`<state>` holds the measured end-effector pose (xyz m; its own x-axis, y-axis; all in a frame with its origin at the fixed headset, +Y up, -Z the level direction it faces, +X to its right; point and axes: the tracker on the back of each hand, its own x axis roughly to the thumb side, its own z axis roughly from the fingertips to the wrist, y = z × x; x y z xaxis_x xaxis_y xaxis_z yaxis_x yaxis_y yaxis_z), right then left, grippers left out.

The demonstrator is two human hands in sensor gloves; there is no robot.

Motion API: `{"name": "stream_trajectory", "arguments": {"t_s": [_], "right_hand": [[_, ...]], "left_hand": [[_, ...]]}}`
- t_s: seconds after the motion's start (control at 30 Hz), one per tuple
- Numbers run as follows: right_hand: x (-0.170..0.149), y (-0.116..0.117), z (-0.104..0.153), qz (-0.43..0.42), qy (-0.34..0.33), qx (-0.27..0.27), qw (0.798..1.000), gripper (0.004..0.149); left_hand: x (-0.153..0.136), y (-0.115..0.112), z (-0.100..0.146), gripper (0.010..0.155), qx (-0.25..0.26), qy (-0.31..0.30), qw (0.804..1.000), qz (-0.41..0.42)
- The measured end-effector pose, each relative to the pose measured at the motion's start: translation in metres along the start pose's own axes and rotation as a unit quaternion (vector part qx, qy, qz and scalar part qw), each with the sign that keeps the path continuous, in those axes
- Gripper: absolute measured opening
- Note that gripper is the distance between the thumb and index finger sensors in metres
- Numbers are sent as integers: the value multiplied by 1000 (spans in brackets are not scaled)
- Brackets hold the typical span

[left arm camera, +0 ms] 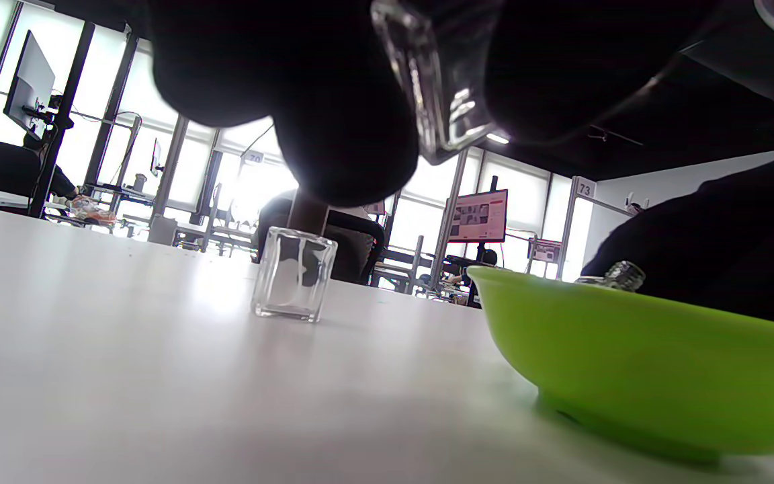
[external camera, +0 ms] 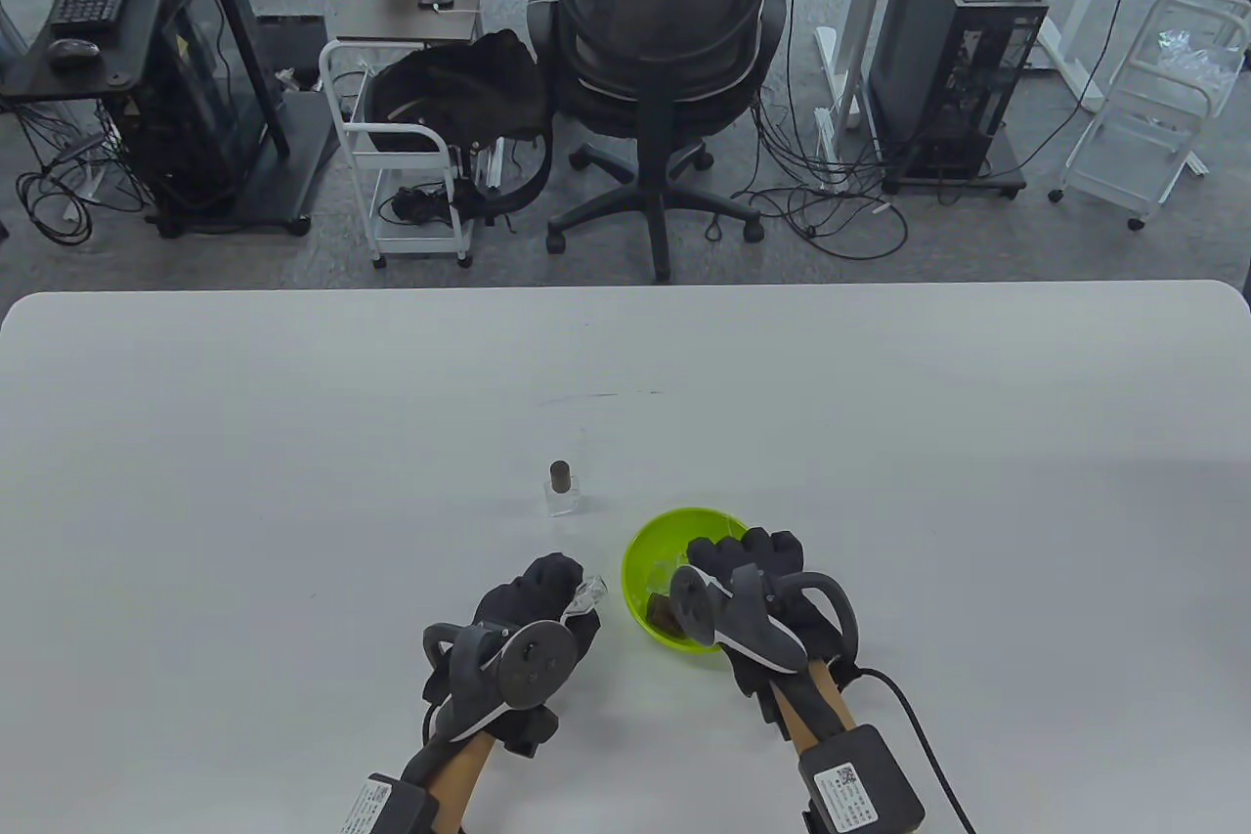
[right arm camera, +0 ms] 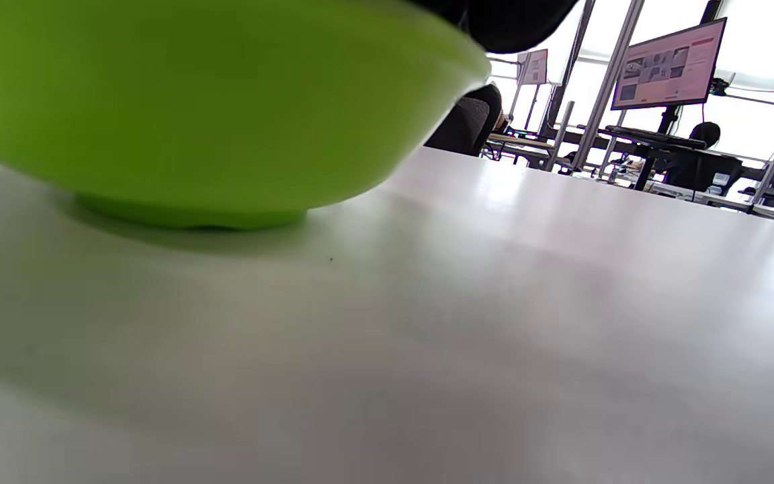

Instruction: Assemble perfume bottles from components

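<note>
Capping comes next: left hand (external camera: pixel 542 609) holds a clear square glass bottle (external camera: pixel 589 593) off the table, while right hand (external camera: pixel 748 570) reaches into the lime-green plastic bowl (external camera: pixel 653 548), grip hidden, likely for a cap.

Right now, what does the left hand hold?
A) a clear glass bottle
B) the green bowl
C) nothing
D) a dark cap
A: the left hand grips a clear glass bottle, also seen between its fingers in the left wrist view; the green bowl sits on the table under the right hand.
</note>
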<state>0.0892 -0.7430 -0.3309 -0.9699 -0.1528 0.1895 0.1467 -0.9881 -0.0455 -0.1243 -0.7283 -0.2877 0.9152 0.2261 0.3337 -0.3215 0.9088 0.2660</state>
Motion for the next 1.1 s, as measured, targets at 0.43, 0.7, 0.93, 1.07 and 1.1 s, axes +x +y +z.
{"name": "stream_trajectory", "arguments": {"t_s": [0.43,0.7,0.93,1.07,1.1], "right_hand": [[-24,-45,44,-203,-115,-116,966,48],[-16,-56,52,-236,-168,-92,953,40],[-13,-55,51,-231,-170,-90,954,40],[-7,-52,50,-235,-172,-81,953,40],[-4,-51,50,-233,-166,-81,955,41]], "left_hand": [[3,-1,0,53,8,-1,1000,3],[6,-2,1,54,12,-7,1000,3],[8,-3,1,53,10,-10,1000,-2],[13,-5,2,53,8,-19,1000,-10],[14,-5,3,53,8,-21,1000,-16]]}}
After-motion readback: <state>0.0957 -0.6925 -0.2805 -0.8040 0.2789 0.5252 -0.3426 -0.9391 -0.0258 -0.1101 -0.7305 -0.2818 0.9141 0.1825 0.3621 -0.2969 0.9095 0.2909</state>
